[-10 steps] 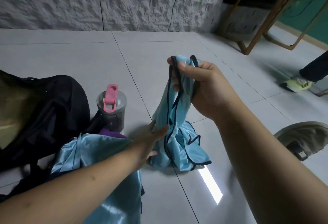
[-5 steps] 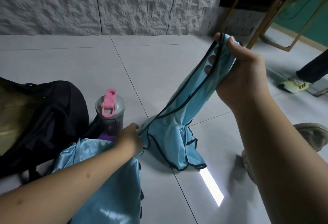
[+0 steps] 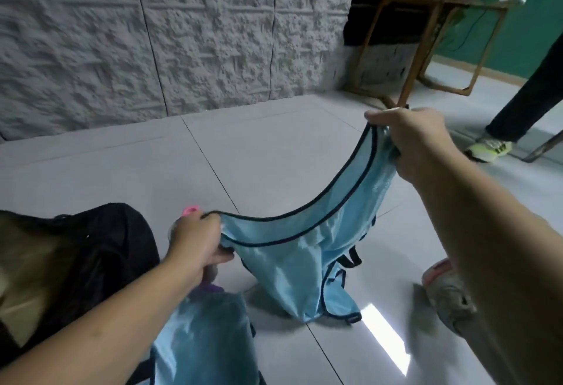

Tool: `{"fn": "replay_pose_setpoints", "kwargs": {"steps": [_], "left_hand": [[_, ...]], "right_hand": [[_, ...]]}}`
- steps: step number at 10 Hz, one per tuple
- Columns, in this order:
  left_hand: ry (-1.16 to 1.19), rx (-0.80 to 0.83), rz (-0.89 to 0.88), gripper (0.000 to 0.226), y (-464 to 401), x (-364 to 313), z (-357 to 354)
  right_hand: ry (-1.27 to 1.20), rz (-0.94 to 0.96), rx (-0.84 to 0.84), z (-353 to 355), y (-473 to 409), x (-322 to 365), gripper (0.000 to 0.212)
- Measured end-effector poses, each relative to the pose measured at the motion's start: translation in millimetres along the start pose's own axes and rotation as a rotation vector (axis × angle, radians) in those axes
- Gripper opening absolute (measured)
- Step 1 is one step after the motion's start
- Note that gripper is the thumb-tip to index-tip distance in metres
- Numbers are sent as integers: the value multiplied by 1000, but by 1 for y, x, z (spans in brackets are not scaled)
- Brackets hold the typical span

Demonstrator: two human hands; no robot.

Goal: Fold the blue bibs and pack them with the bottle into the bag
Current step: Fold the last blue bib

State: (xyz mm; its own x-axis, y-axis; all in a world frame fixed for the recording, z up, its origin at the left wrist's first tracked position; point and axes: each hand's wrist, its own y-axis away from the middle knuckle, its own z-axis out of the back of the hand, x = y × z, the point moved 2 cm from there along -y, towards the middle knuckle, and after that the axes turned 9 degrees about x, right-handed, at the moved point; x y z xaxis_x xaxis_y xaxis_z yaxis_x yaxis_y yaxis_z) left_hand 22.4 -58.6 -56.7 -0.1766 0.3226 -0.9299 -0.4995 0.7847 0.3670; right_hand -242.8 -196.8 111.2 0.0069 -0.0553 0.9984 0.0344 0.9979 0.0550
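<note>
A light blue bib with dark trim hangs stretched between my two hands, its lower end touching the floor. My left hand grips its near corner at centre left. My right hand pinches the other end higher up at the right. A second blue bib lies bunched on the floor under my left forearm. The bottle is almost hidden behind my left hand; only its pink cap shows. The black bag lies open at the left.
Grey tiled floor runs to a rough white wall. A wooden table frame stands at the back right. Another person's leg and shoe are at the far right. A worn shoe sits under my right forearm.
My left hand has taken hold of the bib's near corner and lifted it. My right hand has moved up and to the right, spreading the bib out between both hands.
</note>
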Motion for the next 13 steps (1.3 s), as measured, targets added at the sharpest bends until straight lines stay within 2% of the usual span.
{"fn": "replay_pose_setpoints", "kwargs": {"steps": [1,3,4,6,7,8,9,10,11,12,13], "left_hand": [[-12,-13,-158,22,13,-51,11],[151,19,-363,28,38,-178,44],[216,46,-428,38,54,-234,78],[420,157,-578,26,99,-312,122],[513,240,-696,26,113,-320,136],[599,251,-721,26,106,-306,140],[675,243,-735,32,98,-295,145],[666,176,-850,37,102,-304,162],[517,62,-1100,62,121,-324,180],[-46,-282,-1321,82,141,-332,191],[-519,-684,-1344,73,136,-320,204]], "right_hand": [[312,8,47,-6,3,22,36],[444,126,18,-6,24,95,40],[368,176,3,-3,31,135,36],[158,379,99,-7,45,197,24],[172,384,304,-11,49,203,27],[87,354,487,-23,53,188,20],[-29,403,631,-31,63,186,15],[-151,468,631,-25,67,198,13],[9,525,481,-11,48,217,23],[60,538,326,-5,37,226,41],[-50,550,287,-10,42,216,39]]}}
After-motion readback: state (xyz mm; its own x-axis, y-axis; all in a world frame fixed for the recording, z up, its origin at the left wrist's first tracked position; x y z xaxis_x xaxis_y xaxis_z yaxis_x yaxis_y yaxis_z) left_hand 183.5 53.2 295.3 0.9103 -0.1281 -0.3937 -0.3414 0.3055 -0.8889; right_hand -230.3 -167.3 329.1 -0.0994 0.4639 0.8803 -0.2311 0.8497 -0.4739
